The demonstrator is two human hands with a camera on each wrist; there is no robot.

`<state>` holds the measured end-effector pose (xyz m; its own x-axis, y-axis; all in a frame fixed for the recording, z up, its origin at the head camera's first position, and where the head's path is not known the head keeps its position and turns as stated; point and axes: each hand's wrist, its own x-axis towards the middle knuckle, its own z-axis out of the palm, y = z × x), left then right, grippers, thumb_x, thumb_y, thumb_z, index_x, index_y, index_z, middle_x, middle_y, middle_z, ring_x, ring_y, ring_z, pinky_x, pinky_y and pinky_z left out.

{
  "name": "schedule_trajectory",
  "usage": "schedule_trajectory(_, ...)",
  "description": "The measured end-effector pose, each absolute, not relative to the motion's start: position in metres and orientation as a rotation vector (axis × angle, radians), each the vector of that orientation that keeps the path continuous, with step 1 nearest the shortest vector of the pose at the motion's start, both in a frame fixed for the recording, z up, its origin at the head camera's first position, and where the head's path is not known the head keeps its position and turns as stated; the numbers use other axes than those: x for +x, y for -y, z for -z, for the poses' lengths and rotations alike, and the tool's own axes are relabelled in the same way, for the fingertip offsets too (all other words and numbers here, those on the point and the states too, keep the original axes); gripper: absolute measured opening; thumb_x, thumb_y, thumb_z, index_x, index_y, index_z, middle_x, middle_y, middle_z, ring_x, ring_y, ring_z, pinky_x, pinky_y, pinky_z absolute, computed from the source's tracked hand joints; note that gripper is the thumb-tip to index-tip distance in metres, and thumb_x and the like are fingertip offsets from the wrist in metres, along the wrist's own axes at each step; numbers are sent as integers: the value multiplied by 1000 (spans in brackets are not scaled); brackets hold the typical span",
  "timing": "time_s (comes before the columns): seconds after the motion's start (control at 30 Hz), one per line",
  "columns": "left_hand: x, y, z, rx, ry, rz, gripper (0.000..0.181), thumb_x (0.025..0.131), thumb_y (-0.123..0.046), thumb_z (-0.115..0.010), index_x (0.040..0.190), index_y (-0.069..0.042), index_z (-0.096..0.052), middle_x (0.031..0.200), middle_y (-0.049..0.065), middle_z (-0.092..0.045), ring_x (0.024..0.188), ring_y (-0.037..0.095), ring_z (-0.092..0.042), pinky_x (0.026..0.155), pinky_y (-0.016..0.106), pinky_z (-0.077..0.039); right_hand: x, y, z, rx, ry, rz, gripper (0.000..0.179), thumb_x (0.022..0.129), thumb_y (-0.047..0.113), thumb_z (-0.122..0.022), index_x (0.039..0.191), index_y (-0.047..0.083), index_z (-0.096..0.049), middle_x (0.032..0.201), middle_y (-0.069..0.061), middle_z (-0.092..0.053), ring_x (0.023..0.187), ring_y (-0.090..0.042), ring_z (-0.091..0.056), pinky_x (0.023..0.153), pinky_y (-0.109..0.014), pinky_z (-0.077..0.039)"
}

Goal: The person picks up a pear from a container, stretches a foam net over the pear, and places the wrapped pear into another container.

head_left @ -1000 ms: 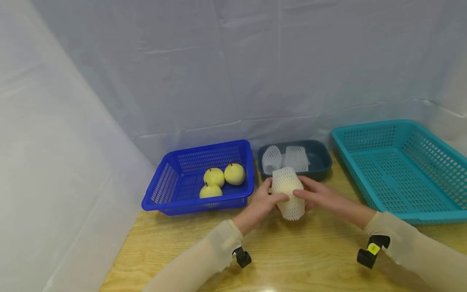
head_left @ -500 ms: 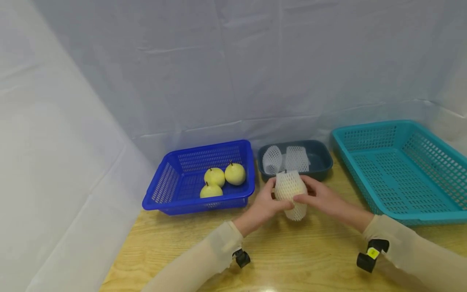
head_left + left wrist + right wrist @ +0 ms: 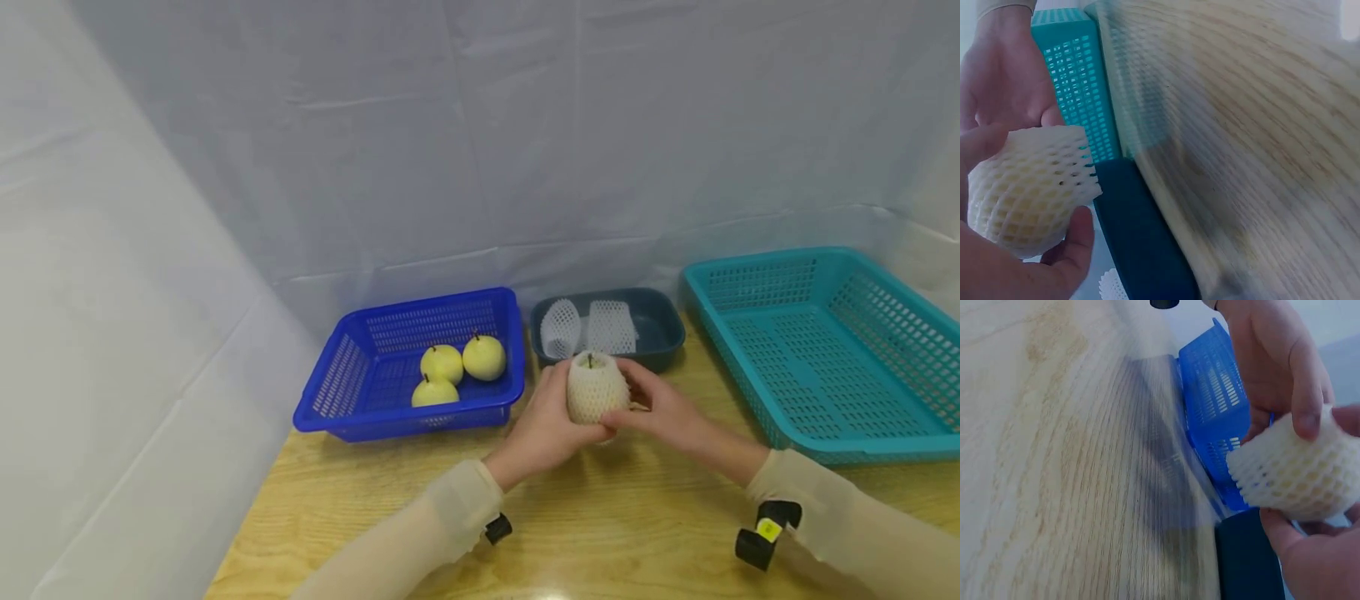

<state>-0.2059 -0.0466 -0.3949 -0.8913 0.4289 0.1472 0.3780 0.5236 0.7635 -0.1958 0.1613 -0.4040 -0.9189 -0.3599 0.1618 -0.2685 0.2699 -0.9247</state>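
Observation:
A pale yellow pear in a white foam net (image 3: 597, 393) is held above the table, its dark stem showing through the net's open top. My left hand (image 3: 542, 427) grips it from the left, with the thumb across the near side. From the right, my right hand (image 3: 667, 410) pinches the same netted pear low down. In the left wrist view, the net's cut end (image 3: 1082, 165) sticks out past the fruit. The right wrist view shows the left hand's fingers (image 3: 1305, 406) lying on the net.
On the left, a blue basket (image 3: 337, 408) holds three yellow pears (image 3: 483, 358). Behind my hands stands a dark teal tray (image 3: 660, 329) with white foam nets (image 3: 611, 327) in it. A larger turquoise basket (image 3: 810, 367) is at the right. White sheeting encloses the table's back and left.
The netted pear has tilted so its top faces me, and the stem has come into view. The net's lower end has swung out of sight. Both hands keep hold; the left has shifted slightly right.

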Motion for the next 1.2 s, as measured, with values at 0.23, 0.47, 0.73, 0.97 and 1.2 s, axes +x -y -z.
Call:
schedule_trajectory(0.23, -204, 48, 393, 746, -2664, -1379, 90, 77, -24, -84, 152, -27, -35, 131, 0, -48, 108, 14, -54, 87, 30, -53, -197, -168, 404, -673, -2309, 1836, 63, 101, 13, -59, 155, 3, -30, 152, -24, -39, 121, -14, -55, 92, -26, -52)
schedule_trajectory(0.47, -204, 49, 394, 791, -2662, -1376, 89, 75, -14, -82, 150, -27, -36, 134, 0, -47, 110, 15, -54, 89, 31, -52, -196, -170, 401, -706, -2332, 1776, 69, 98, 15, -65, 157, 4, -28, 151, -23, -39, 123, -27, -54, 90, -28, -53)
schedule_trajectory(0.73, -203, 49, 395, 863, -2669, -1339, 95, 73, -7, -81, 154, -19, -33, 140, 3, -47, 115, 16, -53, 95, 34, -49, -197, -171, 401, -708, -2188, 1778, 81, 97, 15, -67, 160, 6, -18, 152, -30, -33, 127, -42, -52, 89, -29, -56)
schedule_trajectory(0.97, -201, 48, 394, 850, -2649, -1355, 98, 75, -4, -81, 156, -15, -28, 148, 7, -43, 126, 20, -51, 103, 39, -47, -195, -169, 402, -768, -2221, 1791, 80, 95, 11, -69, 159, 3, -20, 153, -30, -32, 119, -4, -55, 89, -26, -55)
schedule_trajectory(1.2, -199, 49, 395, 780, -2602, -1423, 98, 79, -22, -86, 156, -22, -27, 145, 1, -42, 121, 15, -52, 98, 33, -50, -193, -167, 402, -769, -2309, 1806, 77, 95, 11, -70, 157, 2, -25, 153, -27, -34, 119, 6, -51, 93, -19, -51)
